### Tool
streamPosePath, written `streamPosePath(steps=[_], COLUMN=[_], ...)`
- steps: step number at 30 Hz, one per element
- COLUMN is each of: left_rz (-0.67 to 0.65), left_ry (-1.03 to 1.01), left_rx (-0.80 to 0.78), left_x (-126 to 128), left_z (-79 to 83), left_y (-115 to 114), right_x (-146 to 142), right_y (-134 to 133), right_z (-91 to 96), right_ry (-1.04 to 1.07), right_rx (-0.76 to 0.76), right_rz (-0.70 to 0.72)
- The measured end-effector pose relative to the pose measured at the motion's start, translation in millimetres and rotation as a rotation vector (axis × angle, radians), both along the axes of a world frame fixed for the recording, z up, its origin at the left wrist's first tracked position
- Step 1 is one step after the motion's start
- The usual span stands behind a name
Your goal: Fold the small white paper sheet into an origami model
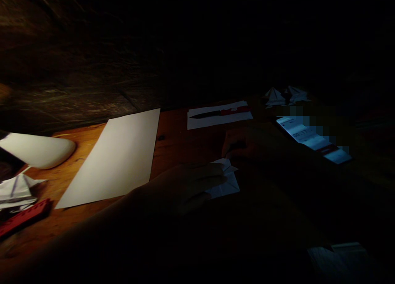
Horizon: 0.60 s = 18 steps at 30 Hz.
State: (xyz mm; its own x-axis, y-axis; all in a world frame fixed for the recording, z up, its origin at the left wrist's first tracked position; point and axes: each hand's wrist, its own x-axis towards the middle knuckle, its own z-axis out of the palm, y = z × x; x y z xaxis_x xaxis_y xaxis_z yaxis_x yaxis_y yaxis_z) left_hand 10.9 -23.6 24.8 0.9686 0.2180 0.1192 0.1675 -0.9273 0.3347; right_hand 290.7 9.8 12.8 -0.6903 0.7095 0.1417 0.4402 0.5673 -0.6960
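Observation:
A small folded piece of white paper (226,187) lies on the dark part of the wooden table, creased, with pointed flaps at its far end. Across its left side my left hand (182,185) rests flat, fingers stretched out. At the far tip of the same paper, my right hand (247,146) has its thumb and fingertips pinched together on the edge. Deep shadow hides much of both hands. Beyond them, a knife (216,113) with a dark blade and red handle lies on a white paper strip (197,125).
A large white sheet (120,160) lies left of my hands. Farther left are a white rounded object (46,148), a folded paper figure (17,191) and a red bar-shaped object (26,218). Two paper figures (274,97) and a lit phone (313,138) are at the right.

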Motion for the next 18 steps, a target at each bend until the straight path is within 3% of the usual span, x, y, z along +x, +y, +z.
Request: streamPosePath(steps=[5, 12, 18], left_rz=[-0.005, 0.006, -0.003], left_ry=[-0.087, -0.097, -0.076], left_rx=[0.058, 0.023, 0.022], left_x=[1, 4, 6], left_z=[2.4, 2.4, 6.6], left_y=[2, -4, -8], right_x=[-2, -12, -15], right_y=[-2, -10, -12], right_z=[0.2, 7.6, 8.9], right_ry=[0.04, 0.112, 0.021], right_rx=[0.013, -0.057, 0.028], right_rz=[-0.012, 0.016, 0.044])
